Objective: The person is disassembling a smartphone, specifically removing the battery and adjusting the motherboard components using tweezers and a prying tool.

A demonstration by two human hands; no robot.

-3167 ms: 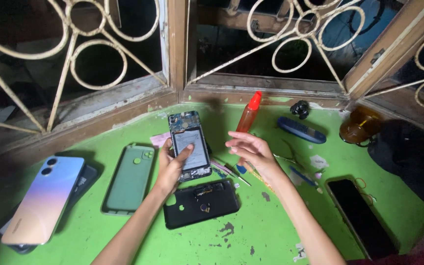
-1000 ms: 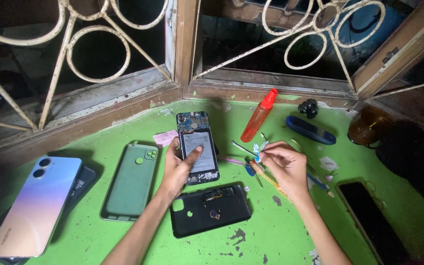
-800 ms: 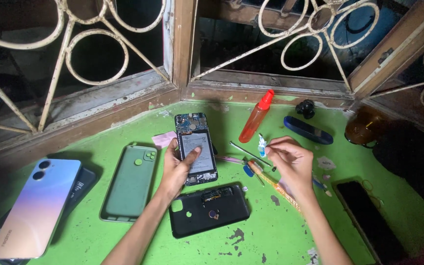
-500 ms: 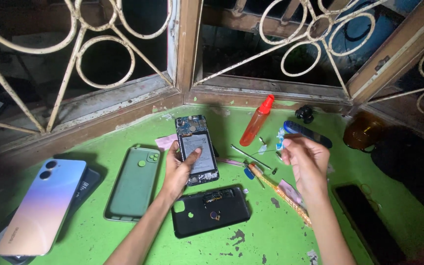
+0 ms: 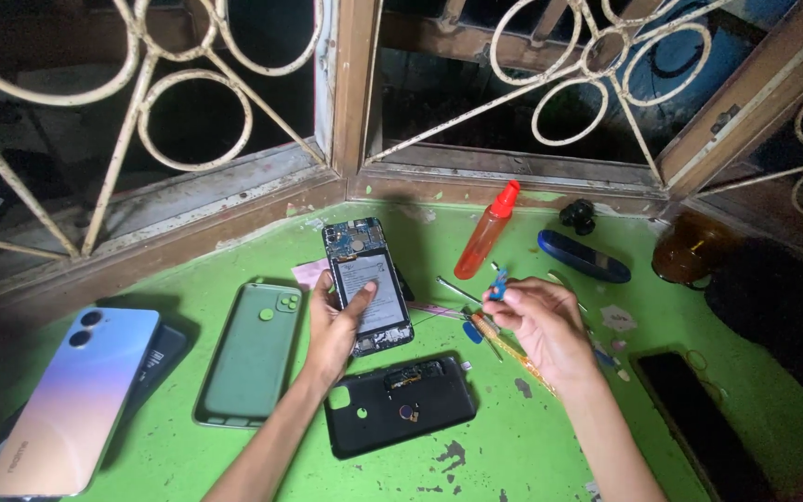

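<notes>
An opened phone (image 5: 365, 284) with its back off lies on the green table (image 5: 532, 437), circuit board and battery showing. My left hand (image 5: 335, 327) rests on its left edge with the thumb on the battery. My right hand (image 5: 539, 321) hovers to the right of it, pinching a small blue-handled tool (image 5: 498, 284) between thumb and fingers. A removed black back cover (image 5: 398, 403) lies just below the phone. Loose tools (image 5: 476, 321) lie between my hands.
A green phone case (image 5: 251, 351) and a pastel-backed phone (image 5: 74, 400) lie at left. An orange spray bottle (image 5: 486, 234), a dark blue case (image 5: 584, 257) and a brown jar (image 5: 686, 249) stand at back right. A black phone (image 5: 694, 416) lies near the right edge. Window grilles border the table.
My right hand reached out to the tools at the right, picked up the small blue-handled tool and came back toward the phone. My left hand stayed on the phone.
</notes>
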